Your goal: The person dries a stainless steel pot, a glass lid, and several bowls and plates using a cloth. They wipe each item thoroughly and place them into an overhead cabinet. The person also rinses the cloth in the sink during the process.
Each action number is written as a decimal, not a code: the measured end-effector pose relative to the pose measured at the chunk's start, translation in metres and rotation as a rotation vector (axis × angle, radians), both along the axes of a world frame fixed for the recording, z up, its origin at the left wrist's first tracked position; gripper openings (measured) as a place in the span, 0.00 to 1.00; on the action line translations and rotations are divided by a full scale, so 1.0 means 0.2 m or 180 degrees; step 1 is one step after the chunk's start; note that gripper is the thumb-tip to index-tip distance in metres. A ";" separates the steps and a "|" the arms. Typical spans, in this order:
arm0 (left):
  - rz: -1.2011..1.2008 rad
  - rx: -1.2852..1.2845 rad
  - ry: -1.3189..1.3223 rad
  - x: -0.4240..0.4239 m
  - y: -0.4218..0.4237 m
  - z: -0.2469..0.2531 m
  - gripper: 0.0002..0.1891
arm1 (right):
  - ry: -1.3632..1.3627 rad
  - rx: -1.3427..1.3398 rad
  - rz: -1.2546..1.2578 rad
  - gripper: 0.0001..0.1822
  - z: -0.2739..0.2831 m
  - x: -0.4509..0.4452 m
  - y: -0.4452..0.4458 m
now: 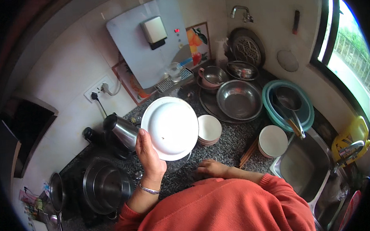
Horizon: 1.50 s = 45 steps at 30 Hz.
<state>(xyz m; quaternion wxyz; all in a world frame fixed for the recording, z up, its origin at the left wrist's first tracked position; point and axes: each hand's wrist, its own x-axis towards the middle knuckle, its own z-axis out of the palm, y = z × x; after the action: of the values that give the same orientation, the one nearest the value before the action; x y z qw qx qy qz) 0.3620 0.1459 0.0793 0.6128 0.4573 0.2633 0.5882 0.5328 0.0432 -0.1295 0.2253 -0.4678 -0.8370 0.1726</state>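
My left hand [151, 158] holds a white round dish [171, 127] by its near left rim, thumb on the face towards me. The dish is raised and tilted above the counter, with a small dark speck on its white surface. My right hand [213, 168] rests low over the speckled granite counter [227, 147], close to my red sweater; its fingers are bent and what lies under them is hidden. Just right of the dish stands a stack of small white bowls [210, 128]. A clear round edge, perhaps a glass lid [185, 162], shows below the dish.
Wooden chopsticks [248, 153] lie beside a white bowl [272, 141] near the steel sink [304, 169]. Behind are a steel basin [239, 99] and teal basins [310, 109] with a ladle [297, 123]. Left stand a steel kettle [123, 131] and a metal pot [105, 187].
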 end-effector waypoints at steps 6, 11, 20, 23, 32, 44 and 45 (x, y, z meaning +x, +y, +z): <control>0.0303 0.0048 -0.0068 -0.02 0.01 -0.03 0.23 | 0.1331 0.1641 -0.1020 0.23 0.67 -0.03 -0.18; -0.0570 0.0814 0.0321 0.05 -0.09 -0.18 0.14 | 0.0925 0.2586 -0.0765 0.27 1.06 -0.11 0.07; -0.0544 0.0494 0.0188 -0.02 -0.17 -0.03 0.20 | 0.2109 0.2503 -0.2053 0.24 0.92 -0.04 0.10; -0.0253 0.0669 0.0400 -0.10 -0.14 0.03 0.18 | 0.2002 0.0760 -0.2543 0.22 0.55 -0.02 0.04; 0.0393 0.1247 0.0118 -0.15 -0.11 0.28 0.15 | 0.0583 0.1783 -0.1129 0.05 1.36 0.24 0.21; 0.0440 0.1194 0.0422 -0.20 -0.01 0.21 0.18 | -0.0320 0.4311 -0.2300 0.14 2.88 0.77 0.85; 0.0381 0.1072 0.0178 -0.21 -0.04 0.23 0.18 | -0.0467 0.3980 -0.2435 0.14 2.94 0.73 0.88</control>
<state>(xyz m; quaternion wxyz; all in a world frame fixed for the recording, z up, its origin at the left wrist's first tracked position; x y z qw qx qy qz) 0.3190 0.1387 0.1245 0.4838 0.5532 0.2048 0.6465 0.6788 0.2200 0.4593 0.4379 -0.5216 -0.5704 -0.4592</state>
